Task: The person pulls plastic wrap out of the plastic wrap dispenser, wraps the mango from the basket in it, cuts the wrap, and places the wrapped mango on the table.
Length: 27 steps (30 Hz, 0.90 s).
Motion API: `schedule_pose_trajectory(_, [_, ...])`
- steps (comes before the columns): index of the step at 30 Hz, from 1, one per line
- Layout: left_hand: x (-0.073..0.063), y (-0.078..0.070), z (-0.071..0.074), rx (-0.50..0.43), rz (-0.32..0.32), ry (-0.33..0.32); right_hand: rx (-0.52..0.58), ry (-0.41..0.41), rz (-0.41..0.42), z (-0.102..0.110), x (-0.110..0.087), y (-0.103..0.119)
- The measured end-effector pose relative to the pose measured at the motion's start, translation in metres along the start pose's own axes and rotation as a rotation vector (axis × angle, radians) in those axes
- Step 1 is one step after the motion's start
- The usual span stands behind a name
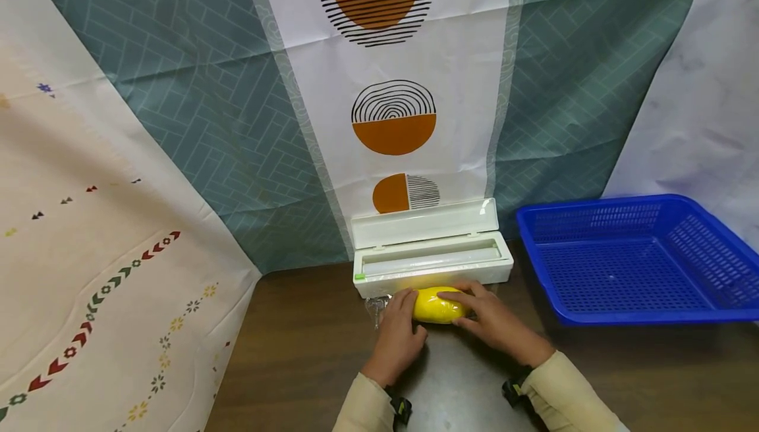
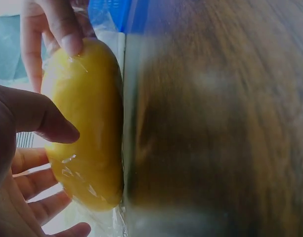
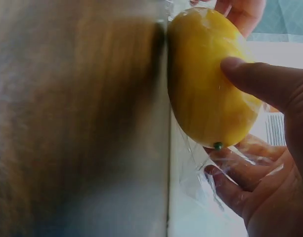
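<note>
A yellow oval fruit (image 1: 437,305), with a small green stem tip in the right wrist view, lies on its side on the table. Clear cling film (image 3: 206,190) is around it, loose and crumpled at the ends. My left hand (image 1: 396,340) holds the fruit's left end, thumb on the near side and fingers behind. At the right end, my right hand (image 1: 498,320) grips it the same way, its thumb (image 3: 255,81) pressed on the skin. Just behind stands a white film dispenser (image 1: 435,282), lid raised, with a roll of film (image 1: 429,262) inside.
A blue plastic basket (image 1: 548,287) stands on the right of the brown table (image 1: 296,353). Patterned cloths (image 1: 207,103) hang behind and at the left. The dispenser's raised lid (image 1: 423,222) is close to the back cloth.
</note>
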<state>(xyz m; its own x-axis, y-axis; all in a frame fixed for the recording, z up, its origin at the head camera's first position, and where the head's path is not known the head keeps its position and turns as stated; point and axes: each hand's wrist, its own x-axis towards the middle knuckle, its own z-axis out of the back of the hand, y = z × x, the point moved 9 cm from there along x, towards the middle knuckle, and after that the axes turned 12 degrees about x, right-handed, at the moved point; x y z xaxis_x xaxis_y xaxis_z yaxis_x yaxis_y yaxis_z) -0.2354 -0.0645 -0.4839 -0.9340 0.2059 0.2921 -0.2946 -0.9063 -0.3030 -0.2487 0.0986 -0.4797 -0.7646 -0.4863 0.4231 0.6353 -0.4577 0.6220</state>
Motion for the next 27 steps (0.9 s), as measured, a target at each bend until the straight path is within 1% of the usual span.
schedule_pose_trajectory(7, [0.001,-0.002,0.002,0.044,-0.026,-0.003,0.077,0.041,0.001,0.006,-0.001,0.005])
schedule_pose_trajectory(11, [0.001,-0.003,0.002,0.105,-0.034,0.003,0.083,0.055,0.015,0.011,0.000,0.011])
schedule_pose_trajectory(14, [0.001,-0.005,0.003,0.148,-0.047,-0.010,0.094,0.070,0.006,0.014,0.000,0.015])
schedule_pose_trajectory(17, [0.000,-0.007,0.005,0.157,-0.061,-0.039,0.123,0.100,-0.024,0.017,-0.001,0.016])
schedule_pose_trajectory(21, [0.000,-0.009,0.008,0.175,-0.078,-0.104,0.163,0.146,-0.071,0.019,-0.001,0.018])
schedule_pose_trajectory(24, [0.000,-0.010,0.010,0.206,-0.082,-0.154,0.187,0.168,-0.092,0.021,-0.002,0.018])
schedule_pose_trajectory(27, [0.000,-0.010,0.011,0.229,-0.075,-0.174,0.194,0.173,-0.097,0.024,-0.003,0.019])
